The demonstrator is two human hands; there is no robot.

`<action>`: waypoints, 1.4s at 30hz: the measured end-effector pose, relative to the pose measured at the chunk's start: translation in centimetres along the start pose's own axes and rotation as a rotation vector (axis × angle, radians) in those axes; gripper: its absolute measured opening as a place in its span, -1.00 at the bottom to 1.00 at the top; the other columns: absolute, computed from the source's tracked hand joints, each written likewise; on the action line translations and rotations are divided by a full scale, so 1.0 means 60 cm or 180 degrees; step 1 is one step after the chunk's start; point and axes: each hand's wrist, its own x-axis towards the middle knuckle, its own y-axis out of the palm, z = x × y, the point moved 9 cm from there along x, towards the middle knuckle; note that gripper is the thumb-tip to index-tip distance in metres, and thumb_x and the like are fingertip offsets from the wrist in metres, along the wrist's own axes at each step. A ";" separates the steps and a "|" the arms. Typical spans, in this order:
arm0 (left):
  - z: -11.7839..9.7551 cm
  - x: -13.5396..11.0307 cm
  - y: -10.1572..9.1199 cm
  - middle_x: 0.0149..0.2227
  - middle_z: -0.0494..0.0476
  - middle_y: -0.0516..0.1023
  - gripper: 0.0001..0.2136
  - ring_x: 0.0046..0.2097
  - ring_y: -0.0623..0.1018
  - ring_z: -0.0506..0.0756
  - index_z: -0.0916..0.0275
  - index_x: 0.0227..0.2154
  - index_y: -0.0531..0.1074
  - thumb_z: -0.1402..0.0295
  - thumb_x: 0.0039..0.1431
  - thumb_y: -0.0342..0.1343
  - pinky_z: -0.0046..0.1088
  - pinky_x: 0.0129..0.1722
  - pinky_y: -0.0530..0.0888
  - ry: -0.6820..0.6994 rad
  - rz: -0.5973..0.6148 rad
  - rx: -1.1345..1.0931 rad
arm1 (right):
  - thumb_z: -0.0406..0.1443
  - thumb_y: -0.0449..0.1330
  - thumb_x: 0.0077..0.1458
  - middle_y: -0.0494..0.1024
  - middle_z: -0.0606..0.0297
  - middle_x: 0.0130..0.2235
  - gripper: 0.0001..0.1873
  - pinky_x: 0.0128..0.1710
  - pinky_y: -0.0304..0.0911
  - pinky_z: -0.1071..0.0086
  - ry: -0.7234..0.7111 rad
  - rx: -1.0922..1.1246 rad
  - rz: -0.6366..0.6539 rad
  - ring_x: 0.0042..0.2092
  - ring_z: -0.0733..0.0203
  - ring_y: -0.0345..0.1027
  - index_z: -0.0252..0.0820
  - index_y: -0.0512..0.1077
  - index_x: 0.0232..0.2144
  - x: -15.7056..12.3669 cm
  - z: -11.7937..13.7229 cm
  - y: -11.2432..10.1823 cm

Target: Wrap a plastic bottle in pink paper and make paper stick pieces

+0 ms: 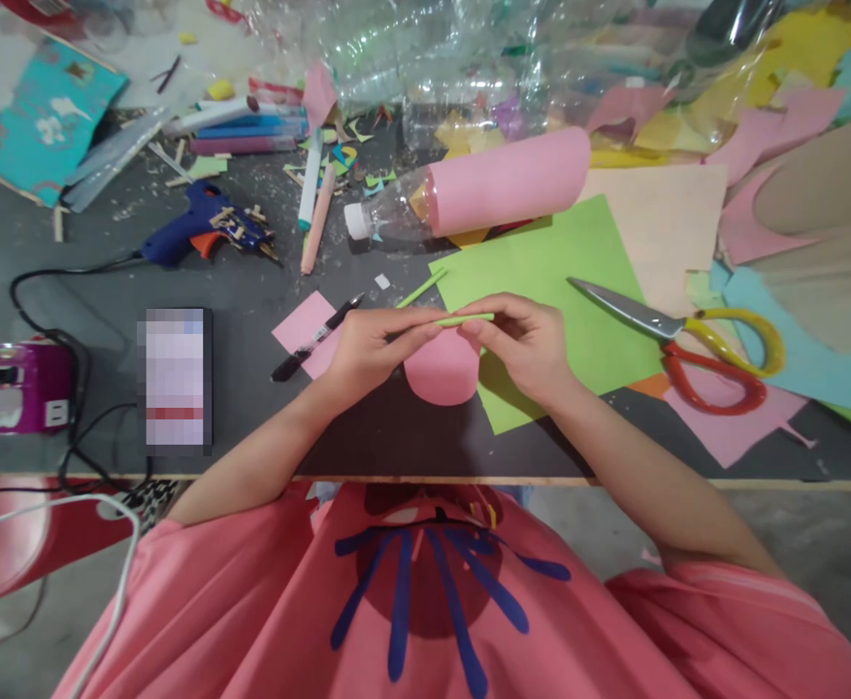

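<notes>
Between both hands a narrow green paper strip (477,317) is pinched by thumbs and fingertips. My left hand (371,349) is closed at its left end; my right hand (531,342) is closed on its right part. Just below the strip is a pink paper piece (442,374) with a rounded lower edge; whether the two are joined I cannot tell. Another thin green strip (423,287) lies behind my left fingers. A black pen (315,340) rests on a small pink paper (305,325) by my left hand. Under my right hand spreads a green sheet (556,262).
Scissors with red and yellow handles (723,359) lie open at right. A pink-wrapped plastic bottle (505,183) lies behind my hands. At left are a blue glue gun (203,225) with its cord and a phone (176,379). Scraps, markers and clear bottles crowd the back.
</notes>
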 end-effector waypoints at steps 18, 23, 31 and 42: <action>0.007 0.012 -0.039 -0.25 0.13 0.66 -0.67 -0.19 0.61 0.14 0.18 -0.23 0.57 0.11 0.28 -0.02 -0.30 -0.10 0.46 -0.0109 -0.0297 0.1198 | -0.29 0.23 0.02 0.44 0.41 -0.53 -0.93 -0.54 0.10 0.44 0.0415 -0.0439 0.0508 -0.54 0.36 0.18 -0.16 0.49 -0.46 0.021 -0.022 -0.005; 0.017 0.020 -0.036 -0.19 0.18 0.57 -0.83 -0.01 0.47 0.29 0.20 -0.31 0.47 0.22 0.20 0.11 -0.09 0.05 0.29 -0.0172 -0.0078 0.3068 | -0.41 0.17 0.01 0.53 0.32 -0.41 -0.86 -0.24 0.30 0.23 -0.0449 -0.1425 0.0161 -0.28 0.16 0.39 -0.11 0.50 -0.48 0.031 0.001 -0.025; 0.017 0.027 -0.050 -0.19 0.18 0.48 -0.90 -0.02 0.46 0.27 0.21 -0.32 0.37 0.29 0.20 0.08 -0.16 0.02 0.32 -0.0189 -0.0052 0.3266 | -0.35 0.14 0.17 0.53 0.25 -0.21 -0.88 -0.05 0.35 0.05 -0.0983 -0.1502 -0.0243 -0.10 0.07 0.43 -0.03 0.46 -0.32 0.023 0.023 -0.040; 0.029 -0.001 -0.178 -0.18 0.20 0.57 -0.86 -0.12 0.53 0.28 0.16 -0.32 0.43 0.29 0.03 0.16 -0.27 -0.22 0.39 -0.1844 0.0485 0.3612 | -0.33 0.14 0.18 0.56 0.30 -0.27 -0.88 -0.08 0.37 0.11 -0.1147 -0.1439 -0.0372 -0.15 0.12 0.46 -0.05 0.46 -0.37 0.020 0.030 -0.040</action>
